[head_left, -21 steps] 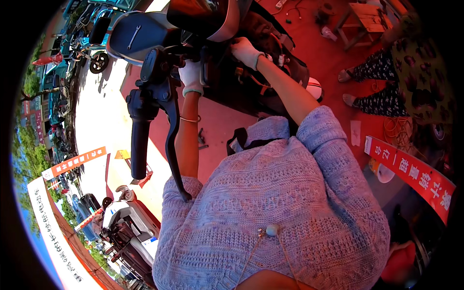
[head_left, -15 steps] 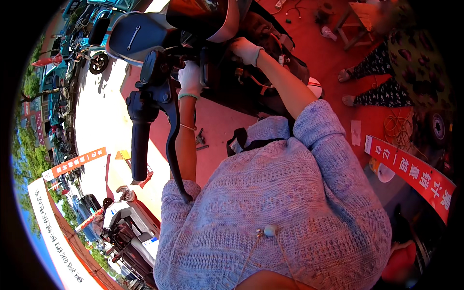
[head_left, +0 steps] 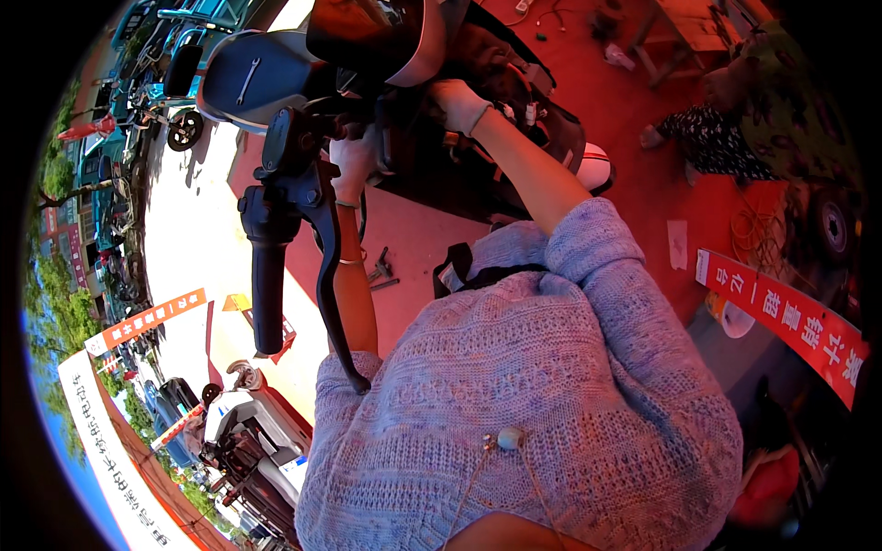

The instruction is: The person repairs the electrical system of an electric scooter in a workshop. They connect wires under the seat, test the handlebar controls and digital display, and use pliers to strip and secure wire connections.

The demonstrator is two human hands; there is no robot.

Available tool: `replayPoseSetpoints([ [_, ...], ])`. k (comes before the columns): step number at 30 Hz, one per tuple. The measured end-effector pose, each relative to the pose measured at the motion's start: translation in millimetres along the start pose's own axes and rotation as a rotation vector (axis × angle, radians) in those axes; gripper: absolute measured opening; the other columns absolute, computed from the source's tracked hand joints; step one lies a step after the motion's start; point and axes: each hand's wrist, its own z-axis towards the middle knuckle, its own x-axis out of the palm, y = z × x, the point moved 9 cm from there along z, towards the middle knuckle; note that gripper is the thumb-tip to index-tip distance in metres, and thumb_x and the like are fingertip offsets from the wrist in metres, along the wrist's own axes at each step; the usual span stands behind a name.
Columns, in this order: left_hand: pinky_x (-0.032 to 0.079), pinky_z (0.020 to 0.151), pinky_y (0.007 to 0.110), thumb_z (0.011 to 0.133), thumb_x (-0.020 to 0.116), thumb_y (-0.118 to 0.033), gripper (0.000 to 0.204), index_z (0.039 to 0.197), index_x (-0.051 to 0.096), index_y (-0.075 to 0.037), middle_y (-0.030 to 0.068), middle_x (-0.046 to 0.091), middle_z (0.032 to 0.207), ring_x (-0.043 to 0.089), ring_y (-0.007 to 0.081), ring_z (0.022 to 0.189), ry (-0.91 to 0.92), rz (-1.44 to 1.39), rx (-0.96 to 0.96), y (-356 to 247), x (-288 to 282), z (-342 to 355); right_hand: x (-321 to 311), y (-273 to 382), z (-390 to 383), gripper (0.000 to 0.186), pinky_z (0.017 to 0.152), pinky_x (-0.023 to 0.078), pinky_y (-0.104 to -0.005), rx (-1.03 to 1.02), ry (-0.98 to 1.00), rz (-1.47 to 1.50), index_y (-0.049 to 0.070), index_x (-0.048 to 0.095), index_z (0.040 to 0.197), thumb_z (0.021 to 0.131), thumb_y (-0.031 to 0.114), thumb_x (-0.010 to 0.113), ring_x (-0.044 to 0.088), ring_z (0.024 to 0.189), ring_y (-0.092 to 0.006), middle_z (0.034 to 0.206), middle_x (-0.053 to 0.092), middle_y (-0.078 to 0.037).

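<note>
Up at the scooter's front (head_left: pixel 276 78), both gloved hands at work among the dark parts behind the handlebar. Left hand (head_left: pixel 352 161) curled against the black switch housing (head_left: pixel 294 156) at the inner end of the handlebar grip (head_left: pixel 267 294), fingers closed on something small, too hidden to name. Right hand (head_left: pixel 457 104) pushed into the opened body just under the white-rimmed panel (head_left: pixel 413 50), fingers bent, hold hidden, cannot tell what is gripped. Brake lever (head_left: pixel 329 285) hanging down beside the left forearm, close but apart. On the red floor (head_left: pixel 413 239) below the left wrist, a small metal tool (head_left: pixel 379 273). Near the right elbow, a white helmet-like shell (head_left: pixel 595 168). At far right, a red banner (head_left: pixel 781 317) and another person seated (head_left: pixel 726 138).
</note>
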Motion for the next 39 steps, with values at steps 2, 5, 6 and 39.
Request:
replayPoseSetpoints([
  [2,0.046,0.07,0.031,0.082,0.064,-0.023,0.029,0.098,0.063,0.002,0.01,0.066,0.085,0.059,0.0181,0.073,0.063,-0.018,-0.003,4,3,1,1,-6,0,0.011,0.045,0.038,-0.0276,0.03,-0.02,0.139,0.005,0.059,0.082,0.086,0.015,0.056,0.049,0.053,-0.0144,0.069,0.057,-0.005],
  [5,0.046,0.067,0.033,0.081,0.064,-0.024,0.03,0.096,0.063,0.001,0.0142,0.066,0.082,0.061,0.0242,0.071,0.015,0.138,-0.032,-24,3,-2,2,-3,-15,0.01,0.043,0.034,-0.026,0.157,-0.245,0.472,0.005,0.059,0.083,0.085,0.015,0.058,0.047,0.05,-0.0123,0.069,0.057,-0.005],
  [6,0.046,0.067,0.034,0.08,0.064,-0.025,0.03,0.095,0.063,0.001,0.0157,0.065,0.081,0.062,0.0265,0.071,-0.01,0.229,-0.043,-42,1,-8,4,2,-21,0.01,0.043,0.033,-0.0255,0.129,-0.272,0.52,0.005,0.06,0.084,0.085,0.014,0.058,0.047,0.049,-0.0117,0.07,0.058,-0.005],
  [39,0.047,0.071,0.046,0.073,0.061,-0.015,0.018,0.085,0.06,-0.001,0.0209,0.058,0.085,0.057,0.0399,0.083,0.071,0.609,0.259,-62,16,-1,-24,-1,-17,0.009,0.045,0.041,-0.029,-0.108,-0.637,0.532,-0.003,0.062,0.08,0.08,0.006,0.058,0.055,0.051,-0.0184,0.064,0.059,-0.006],
])
